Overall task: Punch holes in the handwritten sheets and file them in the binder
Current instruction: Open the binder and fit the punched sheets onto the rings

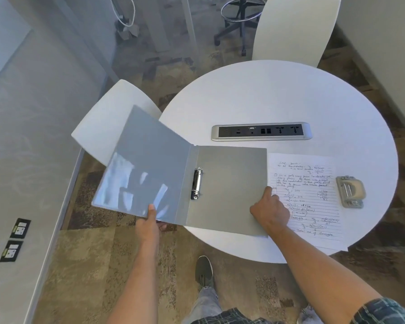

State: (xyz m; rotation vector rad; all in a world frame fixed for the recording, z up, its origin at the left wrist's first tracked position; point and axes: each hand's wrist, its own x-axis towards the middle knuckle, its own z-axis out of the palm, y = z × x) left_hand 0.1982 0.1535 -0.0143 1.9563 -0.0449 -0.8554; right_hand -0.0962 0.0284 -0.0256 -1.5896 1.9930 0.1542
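Observation:
A grey ring binder (229, 183) lies open on the round white table (278, 94), its metal ring clip (197, 183) shut and bare. The front cover (145, 164) hangs out past the table's left edge. My left hand (150, 223) grips that cover's near edge, thumb on top. My right hand (270, 210) rests on the binder's right edge, fingers curled, thumb pointing up. Handwritten lined sheets (313, 195) lie to the right of the binder, partly under my right hand. A grey hole punch (350, 191) sits at the sheets' right edge.
A silver power and socket strip (261, 132) is set into the table behind the binder. White chairs stand at the far side (295, 31) and at the left (108, 122) under the open cover. My shoe (204, 272) is below the table's near edge.

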